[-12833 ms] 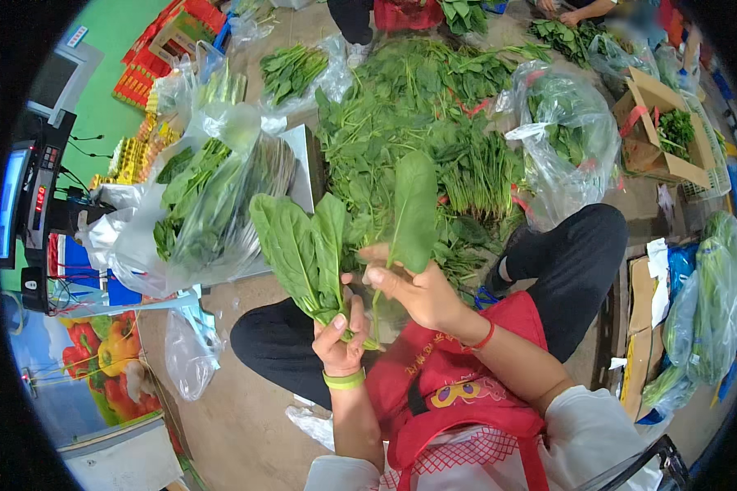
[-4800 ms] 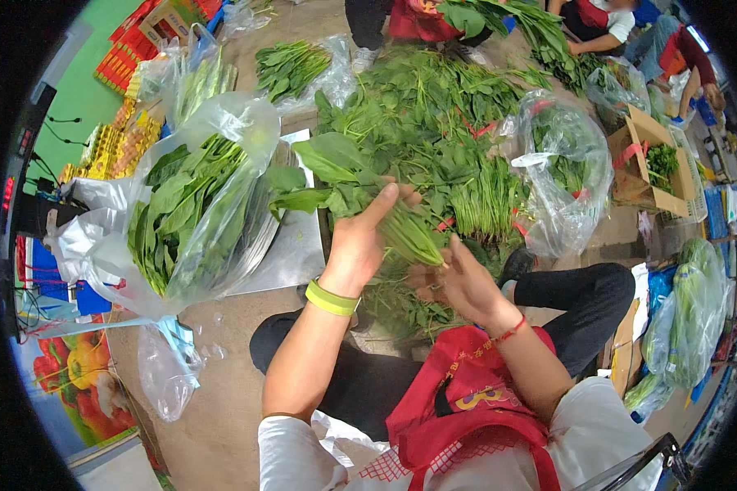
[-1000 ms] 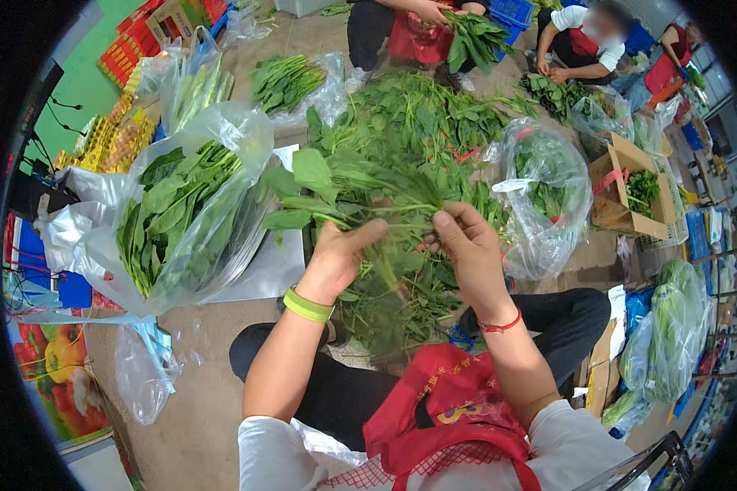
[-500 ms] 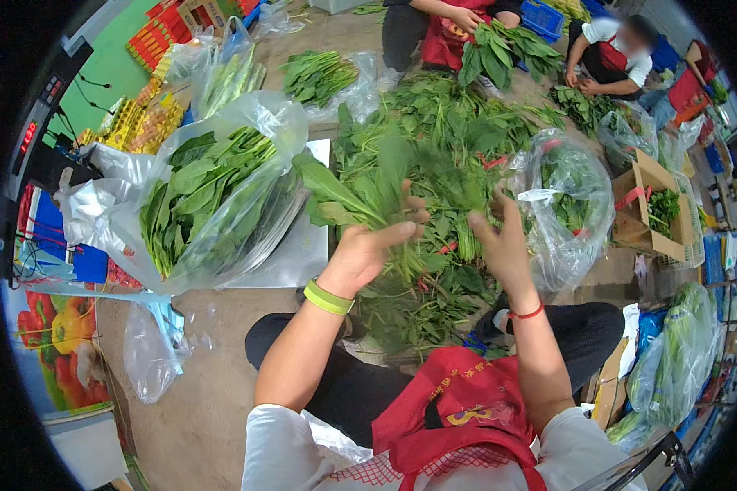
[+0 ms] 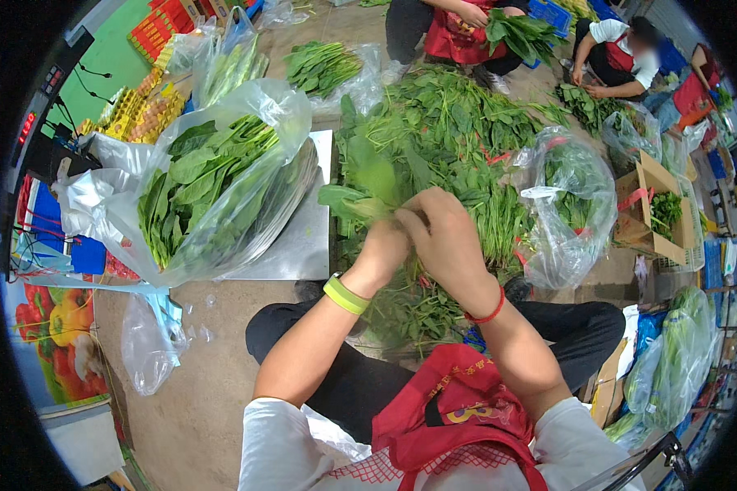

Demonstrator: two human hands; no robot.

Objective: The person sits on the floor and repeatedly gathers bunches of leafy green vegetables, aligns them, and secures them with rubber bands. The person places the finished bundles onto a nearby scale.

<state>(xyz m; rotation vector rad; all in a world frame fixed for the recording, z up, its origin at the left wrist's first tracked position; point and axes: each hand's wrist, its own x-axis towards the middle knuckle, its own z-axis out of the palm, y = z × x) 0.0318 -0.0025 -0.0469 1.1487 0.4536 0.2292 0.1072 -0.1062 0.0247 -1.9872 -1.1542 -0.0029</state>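
Note:
My left hand (image 5: pixel 385 250) is closed round the stems of a small bunch of leafy greens (image 5: pixel 360 200), whose upper leaves are blurred by motion. Bent over the same stems, my right hand (image 5: pixel 448 237) has its fingers pressed together against the bunch, beside the left fingertips. A broad heap of loose leafy greens (image 5: pixel 458 106) spreads on the floor beyond and beneath both hands. To the left, a clear plastic bag (image 5: pixel 282 102) full of greens lies on a flat metal platform (image 5: pixel 307 254).
At the right stand a clear bag of greens (image 5: pixel 569 184) and a cardboard box (image 5: pixel 643 233). Another pile of greens (image 5: pixel 323 67) rests on plastic at the back. Co-workers (image 5: pixel 622 57) handle greens on the far side. Egg trays (image 5: pixel 143 114) are stacked at the far left.
My right hand has moved left and closed at the stems; before, it was apart with its fingers spread. My left hand has turned inward with the bunch.

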